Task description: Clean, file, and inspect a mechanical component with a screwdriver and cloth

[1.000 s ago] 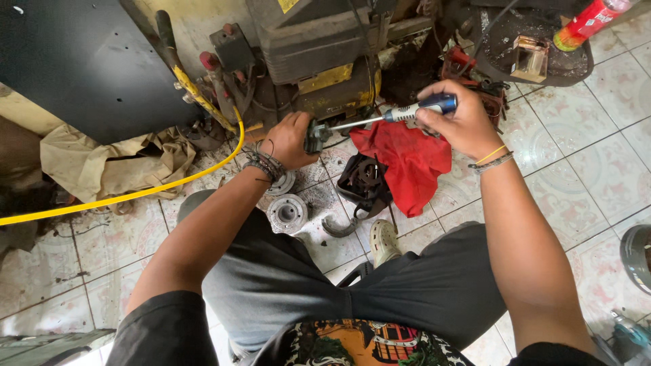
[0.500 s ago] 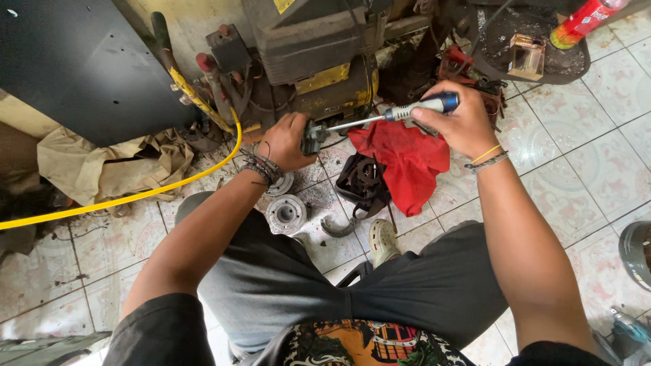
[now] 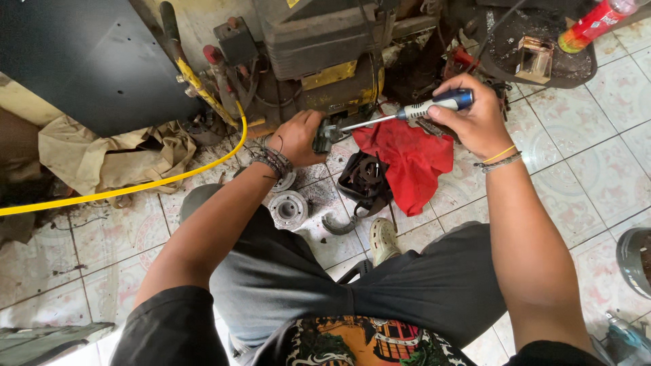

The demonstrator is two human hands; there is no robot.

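Plainly, the right hand [image 3: 475, 122] grips the screwdriver [image 3: 407, 112], the left hand [image 3: 302, 139] clamps a small metal part [image 3: 324, 139] beside the red rag [image 3: 410, 159]; the tip could slip and jab fingers.

Right hand [image 3: 478, 122] has lifted the screwdriver [image 3: 407, 112] handle slightly — shaft tilts steeper.

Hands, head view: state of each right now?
Left hand: closed on a small dark metal part at the machine.
Right hand: closed on the screwdriver handle, tip at that part.
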